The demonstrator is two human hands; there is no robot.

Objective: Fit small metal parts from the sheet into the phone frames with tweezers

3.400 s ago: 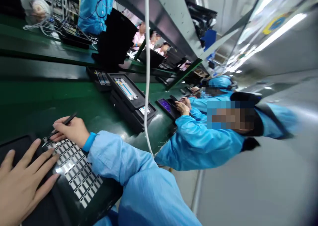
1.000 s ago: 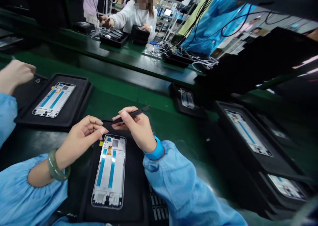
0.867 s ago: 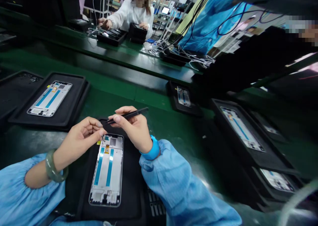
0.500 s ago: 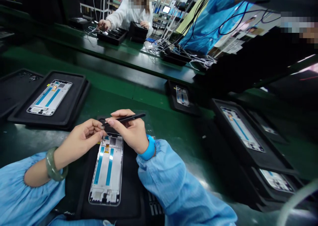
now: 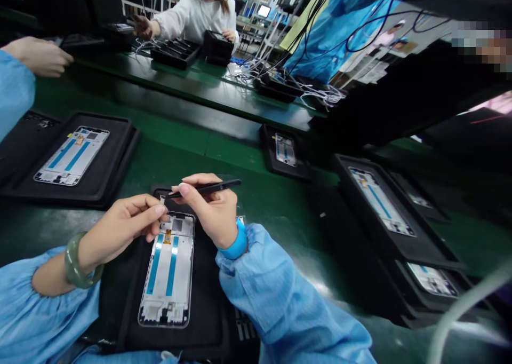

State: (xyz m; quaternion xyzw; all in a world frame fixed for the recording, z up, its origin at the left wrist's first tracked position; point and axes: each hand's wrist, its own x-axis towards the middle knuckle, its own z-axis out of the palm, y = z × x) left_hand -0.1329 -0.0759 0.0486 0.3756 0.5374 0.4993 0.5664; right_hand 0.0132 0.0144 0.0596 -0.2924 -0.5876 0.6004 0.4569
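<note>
Phone frame (image 5: 163, 273), round-cornered, on matte tray (image 5: 208, 305)

Counts about the central phone frame (image 5: 164, 270): upon it, two blue strips (image 5: 155, 265); around its upper end, one left hand (image 5: 116, 225), one right hand (image 5: 212, 209), one pair of tweezers (image 5: 224, 184), one small pale part (image 5: 162, 199); leftward, one bracelet (image 5: 76, 261), one further frame (image 5: 69, 155); rightward, one wristband (image 5: 237, 241), three clearly visible frames (image 5: 382, 201).
</note>
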